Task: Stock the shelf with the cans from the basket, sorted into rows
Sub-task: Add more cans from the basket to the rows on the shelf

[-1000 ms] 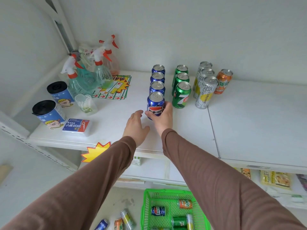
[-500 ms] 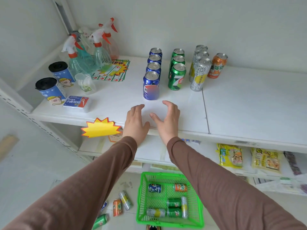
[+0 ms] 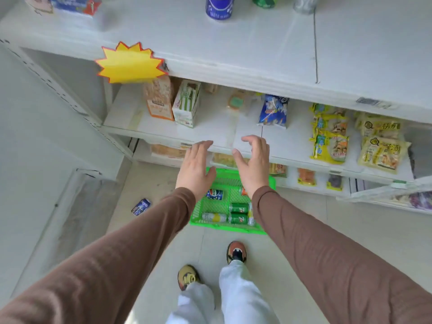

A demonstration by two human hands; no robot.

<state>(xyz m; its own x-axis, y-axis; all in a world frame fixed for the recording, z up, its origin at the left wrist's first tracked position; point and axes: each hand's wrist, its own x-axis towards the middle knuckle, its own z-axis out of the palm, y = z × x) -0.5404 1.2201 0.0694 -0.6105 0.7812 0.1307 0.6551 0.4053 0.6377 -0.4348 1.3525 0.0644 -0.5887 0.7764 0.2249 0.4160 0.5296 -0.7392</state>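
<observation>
Down on the floor, green basket (image 3: 233, 226) sits in front of the shelving, partly covered by both forearms; far rim and right wall mostly hidden. Cans lying on their sides inside: one blue can (image 3: 214, 194) upper left, two green cans (image 3: 238, 208) stacked in view near the right, a pale yellow-banded can (image 3: 214, 217) lower left, an orange can (image 3: 243, 191) mostly hidden behind the right wrist, and a slim can at the right edge cut off by the sleeve. Another blue can (image 3: 141, 206) lies loose on the floor, well left of the basket, blurred. Top shelf (image 3: 257, 47) holds the stocked rows, but only the bottoms of three cans show at the frame's upper edge: blue shelf can (image 3: 219, 8), a green one (image 3: 264, 1), a silver one (image 3: 304, 4); rest cropped out. Left hand (image 3: 195, 168) hangs above the basket's far left corner, fingers (image 3: 203, 146) extended and loosely together, empty, touching nothing. Right hand (image 3: 253, 163) just beside it, apart, fingers curled in a loose open claw, thumb out, also empty. Both hands overlap the middle shelf edge in view; contact can't be judged. Yellow starburst tag (image 3: 129, 63) clipped to the top shelf's front lip. Snack packets (image 3: 329, 134) on the middle shelf, labels too soft to read. Two shoes (image 3: 236, 252) on the floor below the basket.
</observation>
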